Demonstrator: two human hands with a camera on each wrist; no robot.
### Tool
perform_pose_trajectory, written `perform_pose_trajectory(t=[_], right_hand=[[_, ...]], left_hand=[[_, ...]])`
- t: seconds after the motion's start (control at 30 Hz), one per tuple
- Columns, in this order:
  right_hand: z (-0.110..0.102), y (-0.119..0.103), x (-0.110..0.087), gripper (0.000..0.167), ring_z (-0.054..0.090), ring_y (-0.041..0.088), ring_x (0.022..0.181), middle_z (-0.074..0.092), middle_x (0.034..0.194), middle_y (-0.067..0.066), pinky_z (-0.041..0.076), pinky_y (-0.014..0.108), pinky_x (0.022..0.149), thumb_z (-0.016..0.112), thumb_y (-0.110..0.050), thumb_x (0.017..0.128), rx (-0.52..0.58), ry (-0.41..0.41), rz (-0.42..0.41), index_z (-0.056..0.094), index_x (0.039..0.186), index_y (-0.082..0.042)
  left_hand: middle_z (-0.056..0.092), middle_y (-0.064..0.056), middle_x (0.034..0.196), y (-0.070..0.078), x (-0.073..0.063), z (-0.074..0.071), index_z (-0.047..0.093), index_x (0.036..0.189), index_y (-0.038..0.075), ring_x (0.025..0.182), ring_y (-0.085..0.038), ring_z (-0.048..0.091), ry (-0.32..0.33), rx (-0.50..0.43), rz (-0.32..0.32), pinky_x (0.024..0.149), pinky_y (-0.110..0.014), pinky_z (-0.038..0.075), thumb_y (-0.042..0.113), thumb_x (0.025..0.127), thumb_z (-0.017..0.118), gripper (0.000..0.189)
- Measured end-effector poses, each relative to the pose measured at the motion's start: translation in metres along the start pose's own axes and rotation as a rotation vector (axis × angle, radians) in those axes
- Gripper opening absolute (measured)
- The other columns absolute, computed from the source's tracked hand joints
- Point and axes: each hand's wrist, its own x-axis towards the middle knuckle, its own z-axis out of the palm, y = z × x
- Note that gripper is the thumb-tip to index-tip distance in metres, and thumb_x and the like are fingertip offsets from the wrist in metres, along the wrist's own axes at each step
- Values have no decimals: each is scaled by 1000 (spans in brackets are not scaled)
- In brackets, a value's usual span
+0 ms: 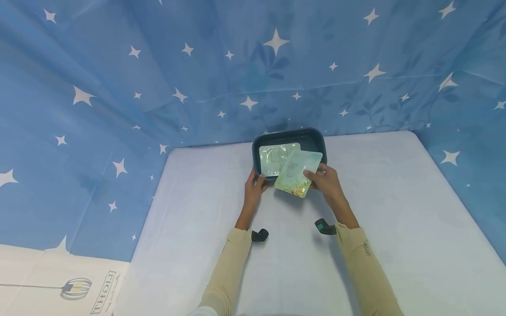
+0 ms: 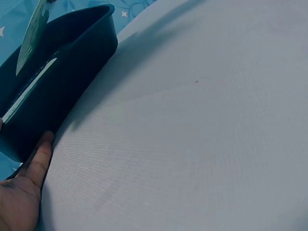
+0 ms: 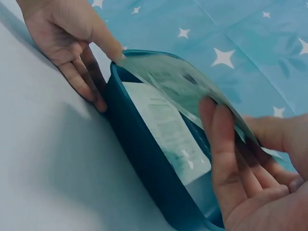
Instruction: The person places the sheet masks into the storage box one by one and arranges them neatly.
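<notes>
A dark teal rectangular tub [image 1: 312, 139] sits at the far edge of the table. My left hand [image 1: 253, 192] holds its near left corner, thumb at the rim and fingers against the outer wall, as the right wrist view shows. Inside the tub lies a flat pale green sachet [image 3: 161, 127]. A second sachet [image 1: 297, 172], pale green with a flower print along its lower end, is pinched by its right edge in my right hand [image 1: 329, 183]. It slants over the tub's near rim and overlaps the first sachet in the head view.
A white cloth covers the table [image 1: 197, 197]. Right behind the tub hangs a blue curtain [image 1: 221, 66] with white stars, which also runs along both sides. Dark wrist-worn devices [image 1: 325, 227] stick out from both sleeves.
</notes>
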Motion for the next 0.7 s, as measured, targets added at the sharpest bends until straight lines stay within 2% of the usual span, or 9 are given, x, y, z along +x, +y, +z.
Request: perform_pose_trajectory(t=[0.17,0.33,0.5,0.7], right_hand=[[10,-2,8,50,68,2,66,68,80,-13,58,16,57,67,-14,93,136,56,-15,48,136,4],[20,-2,18,51,67,4,64,68,79,-11,59,16,56,67,-8,92,245,74,-3,46,137,4],[30,-2,25,49,67,6,64,65,84,-4,61,17,58,65,-4,92,273,107,-22,46,136,4],[45,-2,34,45,66,4,65,61,97,5,61,16,62,64,-4,92,295,130,-31,45,133,5]], left_hand=[[30,-8,158,1,0,0,29,154,29,131,-29,52,-7,13,2,100,-27,55,30,103,52,56],[27,-8,160,0,0,0,28,154,29,130,-30,53,3,15,-8,100,-27,55,31,102,53,58],[26,-7,161,-1,1,0,29,154,29,131,-30,52,11,13,-18,100,-28,55,32,102,53,58],[25,-6,161,0,2,0,28,154,29,133,-30,50,5,0,-11,101,-30,54,30,102,52,57]])
